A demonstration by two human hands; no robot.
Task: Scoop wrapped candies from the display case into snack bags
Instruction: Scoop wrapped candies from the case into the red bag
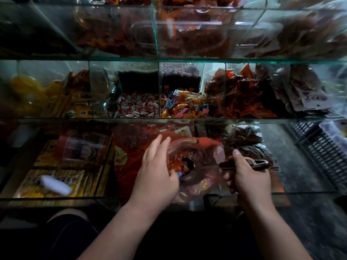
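Wrapped candies (pixel 180 166) in red and orange lay heaped at the mouth of a thin pinkish snack bag (pixel 202 186) that rested on the lowest glass shelf (pixel 300 192) of the display case, right in front of the person. More of them sat loose in the middle-tier bins: a red-and-white lot (pixel 139 107) and, in the compartment just to its right, a mixed bright lot (pixel 184 107).

The left hand (pixel 155 173) was spread fairly wide, fingers reaching over the bag's rim, and I took that as a way of holding the mouth open and keeping the film from folding shut. The right hand (pixel 247 177) was closed around the dark handle of a scoop (pixel 244 164), whose bowl pointed left into the bag, so the load would drop inside rather than onto the glass. The light was dim and the plastic glared, so whether the scoop's bowl was full or already tipped out, I could not say.

The bag sat low and close, likely to keep each carry from the bins short.
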